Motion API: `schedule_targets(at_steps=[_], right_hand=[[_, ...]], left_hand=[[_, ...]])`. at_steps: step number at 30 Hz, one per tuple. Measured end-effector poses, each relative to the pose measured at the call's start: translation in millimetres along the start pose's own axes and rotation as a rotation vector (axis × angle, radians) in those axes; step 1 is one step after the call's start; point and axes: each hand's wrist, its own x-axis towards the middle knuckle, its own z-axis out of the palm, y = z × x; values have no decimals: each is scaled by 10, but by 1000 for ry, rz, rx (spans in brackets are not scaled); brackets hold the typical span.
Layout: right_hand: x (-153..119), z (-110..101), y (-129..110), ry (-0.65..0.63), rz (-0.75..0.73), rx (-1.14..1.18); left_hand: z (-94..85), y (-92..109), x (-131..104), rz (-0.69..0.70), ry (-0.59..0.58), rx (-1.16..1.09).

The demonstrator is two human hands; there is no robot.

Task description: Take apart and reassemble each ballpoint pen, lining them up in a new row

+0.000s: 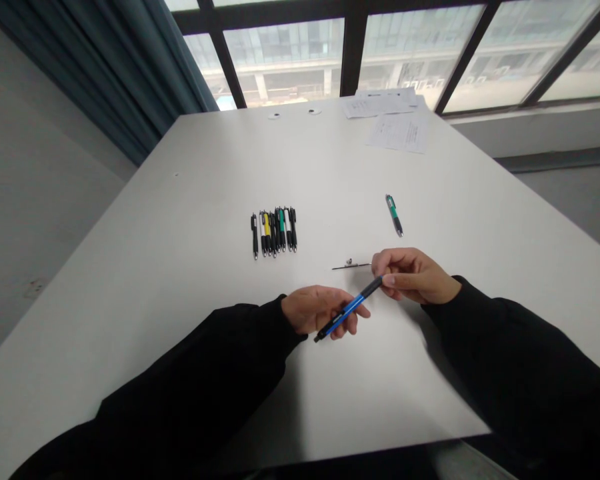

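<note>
- At lower centre of the frame, left hand (316,310) and right hand (414,275) pinch opposite ends of a blue pen (349,309).
- Below them, a white table (180,280); windows (410,47) along the top.

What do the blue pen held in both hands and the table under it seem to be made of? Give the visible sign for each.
Blue pen: probably plastic, with a glossy blue barrel and black ends. Table: likely laminate or coated board, shown by its flat, matt white top; its core is hidden.
</note>
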Motion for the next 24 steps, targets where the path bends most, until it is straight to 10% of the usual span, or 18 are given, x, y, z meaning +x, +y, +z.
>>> schedule_targets(at_steps=[10, 19, 24], right_hand=[[90, -199, -2, 202, -272, -1095], [103, -128, 37, 78, -266, -1116], [13, -91, 26, 222, -65, -609]], left_hand=[[43, -156, 78, 6, 106, 127], [8, -208, 42, 93, 147, 296], [-26, -208, 18, 220, 147, 484]])
